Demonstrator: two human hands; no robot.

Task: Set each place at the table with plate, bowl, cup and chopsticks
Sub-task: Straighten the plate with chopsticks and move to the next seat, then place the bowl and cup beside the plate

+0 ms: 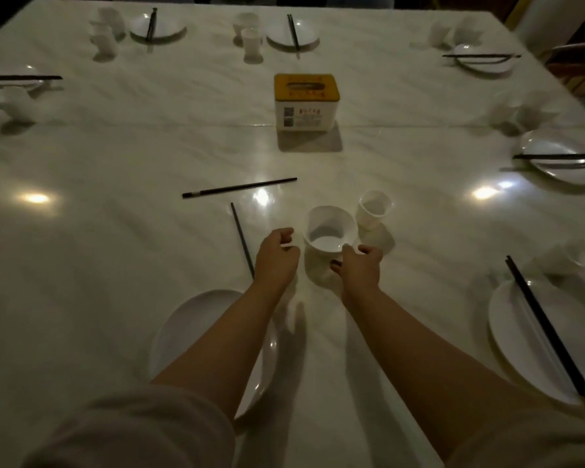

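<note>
A white bowl (330, 236) stands on the white table (115, 231) in front of me. My right hand (360, 266) grips its right rim, thumb against the side. My left hand (277, 255) sits just left of the bowl with its fingers curled; whether it pinches anything is unclear. Just behind the bowl to the right is a small white cup (372, 209). Two dark chopsticks lie apart: one chopstick (238, 187) lies across the table beyond the bowl, the other chopstick (242, 239) points away beside my left hand. A white plate (196, 332) lies under my left forearm.
A yellow-topped tissue box (306, 103) stands mid-table. Set places ring the table: a plate with chopsticks (547, 336) at near right, another plate (561, 160) at right, and more plates, cups and bowls along the far and left edges.
</note>
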